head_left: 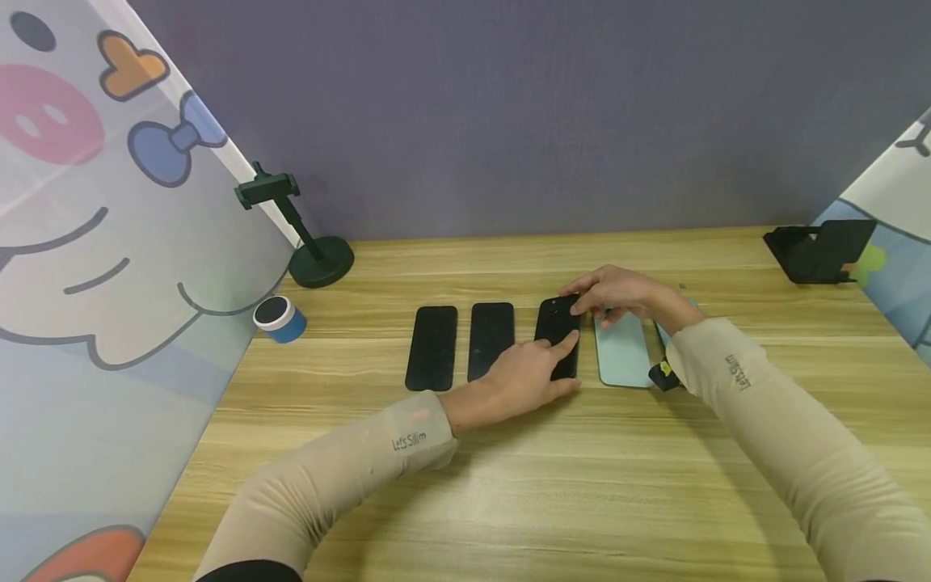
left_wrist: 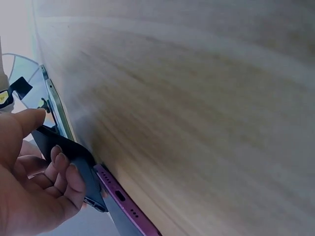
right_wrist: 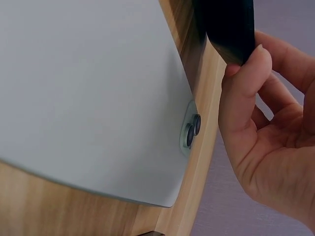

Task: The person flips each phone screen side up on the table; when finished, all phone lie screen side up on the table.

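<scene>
Near the middle of the table, a black phone [head_left: 554,323] lies between both hands, camera side up in the head view. My left hand [head_left: 522,376] holds its lower part, index finger on the back, other fingers curled at the edge; the left wrist view shows this phone [left_wrist: 81,162] tilted. At its upper right corner, my right hand [head_left: 618,291] pinches it between thumb and finger, as the phone [right_wrist: 227,24] in the right wrist view confirms. Immediately right lies a pale green phone [head_left: 623,356], partly under the right hand. A dark-screened phone [head_left: 490,335] with a purple edge [left_wrist: 125,202] lies left.
Another dark-screened phone [head_left: 431,347] lies farthest left in the row. The right forearm mostly hides a bluish phone [head_left: 662,335]. A dark green stand [head_left: 320,263] and a blue-and-white tub [head_left: 282,321] occupy the left; a black folding stand [head_left: 822,250] is at the back right.
</scene>
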Available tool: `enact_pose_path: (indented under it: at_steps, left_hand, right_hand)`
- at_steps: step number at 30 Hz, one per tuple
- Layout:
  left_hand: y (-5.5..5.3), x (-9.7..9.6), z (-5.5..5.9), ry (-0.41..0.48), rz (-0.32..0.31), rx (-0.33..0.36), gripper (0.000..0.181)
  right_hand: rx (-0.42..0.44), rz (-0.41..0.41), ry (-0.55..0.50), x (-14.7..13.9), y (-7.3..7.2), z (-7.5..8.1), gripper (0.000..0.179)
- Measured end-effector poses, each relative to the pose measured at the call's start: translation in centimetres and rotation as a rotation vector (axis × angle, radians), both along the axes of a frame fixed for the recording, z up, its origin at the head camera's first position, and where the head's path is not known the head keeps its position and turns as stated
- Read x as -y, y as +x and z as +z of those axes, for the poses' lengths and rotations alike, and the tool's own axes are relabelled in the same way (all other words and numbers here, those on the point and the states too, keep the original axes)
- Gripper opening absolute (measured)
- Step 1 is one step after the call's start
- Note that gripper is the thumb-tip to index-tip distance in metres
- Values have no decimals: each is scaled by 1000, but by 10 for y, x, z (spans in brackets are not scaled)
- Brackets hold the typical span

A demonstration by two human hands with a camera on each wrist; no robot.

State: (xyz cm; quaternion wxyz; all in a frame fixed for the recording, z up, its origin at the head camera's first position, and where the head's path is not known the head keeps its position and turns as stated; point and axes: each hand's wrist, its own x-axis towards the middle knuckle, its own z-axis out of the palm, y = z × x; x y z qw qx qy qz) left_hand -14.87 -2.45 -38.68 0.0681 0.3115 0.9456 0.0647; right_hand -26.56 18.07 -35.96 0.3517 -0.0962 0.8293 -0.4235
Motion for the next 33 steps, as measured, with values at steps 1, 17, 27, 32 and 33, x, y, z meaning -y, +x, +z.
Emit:
enact_pose_path:
  at_steps: [1, 17, 27, 32, 33]
  left_hand:
    - [0, 0, 0, 7, -5, 4, 75]
    - [-2, 13, 3, 214, -11, 162, 72]
    - [-7, 19, 2, 348, -39, 218, 70]
    - [-9, 23, 2, 390, -47, 241, 70]
    - [-9, 23, 2, 395, -47, 248, 70]
  right_hand:
    - [-2, -3, 2, 0, 0, 0, 59]
    - [-22, 9, -28, -2, 4, 3, 60]
    - [-68, -11, -84, -6, 5, 1, 58]
    - [-79, -17, -96, -6, 6, 3, 58]
    - [-79, -18, -98, -6, 6, 3, 58]
